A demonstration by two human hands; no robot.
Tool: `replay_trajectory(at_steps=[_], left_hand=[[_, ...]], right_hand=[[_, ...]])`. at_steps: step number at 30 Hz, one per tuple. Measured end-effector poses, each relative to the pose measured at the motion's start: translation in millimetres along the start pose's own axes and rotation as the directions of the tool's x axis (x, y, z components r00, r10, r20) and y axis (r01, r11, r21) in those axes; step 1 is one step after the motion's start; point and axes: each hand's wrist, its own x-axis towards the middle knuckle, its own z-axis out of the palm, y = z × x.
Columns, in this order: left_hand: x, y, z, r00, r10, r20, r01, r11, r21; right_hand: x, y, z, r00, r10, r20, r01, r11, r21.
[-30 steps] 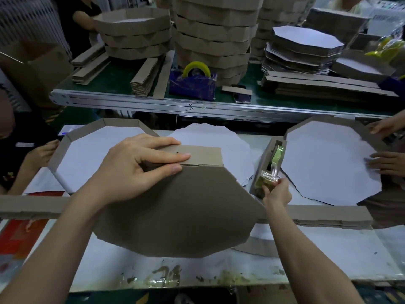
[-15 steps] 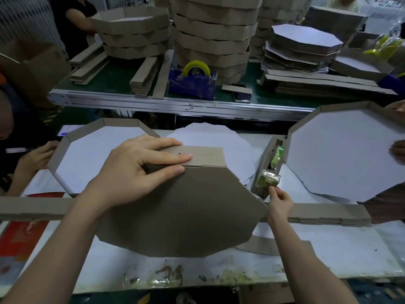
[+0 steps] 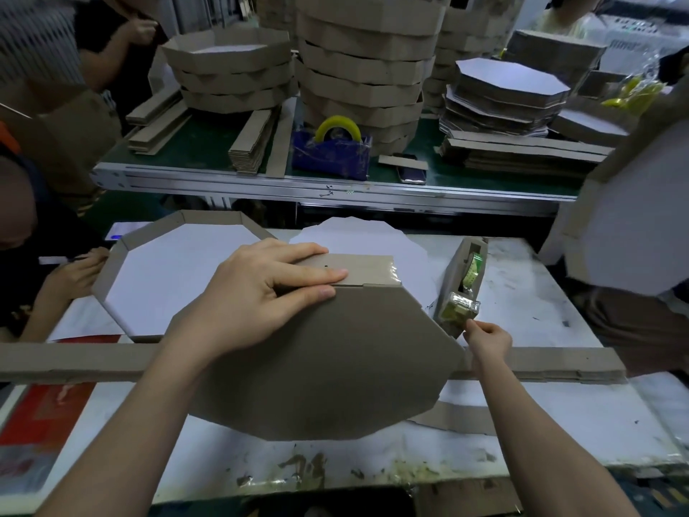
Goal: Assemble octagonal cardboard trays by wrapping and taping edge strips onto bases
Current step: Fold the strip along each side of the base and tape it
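Note:
A brown octagonal cardboard base [image 3: 317,367] lies tilted in front of me, underside up. Along its far edge stands a short section of edge strip [image 3: 367,270], with glossy tape at the right corner. My left hand [image 3: 268,292] grips that strip against the base edge, fingers laid over it. To the right, a cardboard-cased tape dispenser [image 3: 460,278] stands on the table. My right hand [image 3: 484,335] pinches the tape end at the dispenser's near tip.
A long folded strip [image 3: 540,363] runs across the table under the base. A finished tray [image 3: 112,263] sits on the left and white bases [image 3: 373,236] behind it. Another person holds a tray [image 3: 615,236] up at the right. A conveyor table [image 3: 335,188] behind carries tray stacks and a blue dispenser [image 3: 332,154].
My right hand has drawn back a little from the dispenser toward me. The neighbour's tray on the right rose off the table and tilted up. My left hand kept its hold.

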Motion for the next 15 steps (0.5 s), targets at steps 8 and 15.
replay_trajectory(at_steps=[8, 15], left_hand=[[-7.3, 10.7, -2.0, 1.0, -0.013, -0.027, 0.014, 0.999, 0.041], [-11.6, 11.9, -2.6, 0.999, -0.008, -0.034, 0.012, 0.992, 0.126]], right_hand=[[-25.9, -2.2, -13.9, 0.996, 0.086, 0.019, -0.084, 0.995, -0.056], [-110.7, -83.3, -13.6, 0.969, -0.119, 0.214, 0.057, 0.96, 0.273]])
